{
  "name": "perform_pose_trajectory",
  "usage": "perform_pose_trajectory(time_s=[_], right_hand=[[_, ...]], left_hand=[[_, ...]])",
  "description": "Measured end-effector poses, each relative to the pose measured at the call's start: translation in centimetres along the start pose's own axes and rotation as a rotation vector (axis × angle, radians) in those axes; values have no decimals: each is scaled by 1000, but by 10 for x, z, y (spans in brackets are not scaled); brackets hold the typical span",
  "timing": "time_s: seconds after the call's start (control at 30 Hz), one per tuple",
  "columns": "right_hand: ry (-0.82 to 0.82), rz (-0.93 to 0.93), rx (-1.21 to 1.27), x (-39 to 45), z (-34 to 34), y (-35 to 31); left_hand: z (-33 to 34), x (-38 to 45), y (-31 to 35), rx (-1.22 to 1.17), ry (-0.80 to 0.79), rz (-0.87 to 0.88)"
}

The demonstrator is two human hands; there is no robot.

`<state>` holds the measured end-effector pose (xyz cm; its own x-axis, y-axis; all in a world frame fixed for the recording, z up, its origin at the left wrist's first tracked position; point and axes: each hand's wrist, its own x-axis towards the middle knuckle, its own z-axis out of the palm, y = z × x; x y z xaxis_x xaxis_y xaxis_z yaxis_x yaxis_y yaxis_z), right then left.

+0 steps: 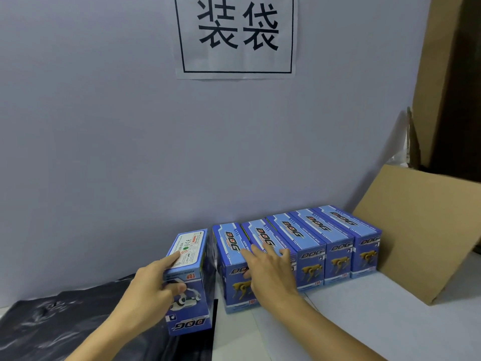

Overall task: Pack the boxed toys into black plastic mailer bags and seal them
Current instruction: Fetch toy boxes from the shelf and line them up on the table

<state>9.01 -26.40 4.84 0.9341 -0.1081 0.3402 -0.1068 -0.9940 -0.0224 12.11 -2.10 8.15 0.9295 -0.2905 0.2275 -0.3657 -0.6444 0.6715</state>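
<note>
fingers [173,257] of the left hand [149,285] are curled round one blue toy box [188,280], thumb on its near face, index laid on the white label side. this box is held upside down, "dog" and "top" print inverted, just left of the row and apart from it. beneath it a black mailer bag [78,324] is spread flat at the near left corner of the tabletop [364,327].

fingers of the right hand [270,272] are laid fairly straight and spread on top of the two leftmost boxes in the row of toy boxes [312,243]; nothing is gripped. five boxes are counted in the row, side by side and touching, set along the back edge of the tabletop against the pale wall [104,126].

a cardboard sheet [421,230] is leaned at the right end of the row. a paper sign [235,35] with two printed characters is fixed to the wall above.
</note>
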Motion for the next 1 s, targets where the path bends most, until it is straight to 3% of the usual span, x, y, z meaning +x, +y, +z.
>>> perform_pose_trajectory(time_s=[0.27, 0.63, 0.87, 1.0], right_hand=[[-10, 19, 38, -1, -4, -2], [7, 1, 12, -10, -5, 0], [-50, -41, 41, -15, -16, 7], [16, -37, 62, -36, -41, 32]], left_hand=[[-2, 1, 2, 127, 110, 10], [60, 16, 18, 35, -1, 13], [59, 13, 11, 64, -52, 11], [63, -1, 33, 181, 76, 56]])
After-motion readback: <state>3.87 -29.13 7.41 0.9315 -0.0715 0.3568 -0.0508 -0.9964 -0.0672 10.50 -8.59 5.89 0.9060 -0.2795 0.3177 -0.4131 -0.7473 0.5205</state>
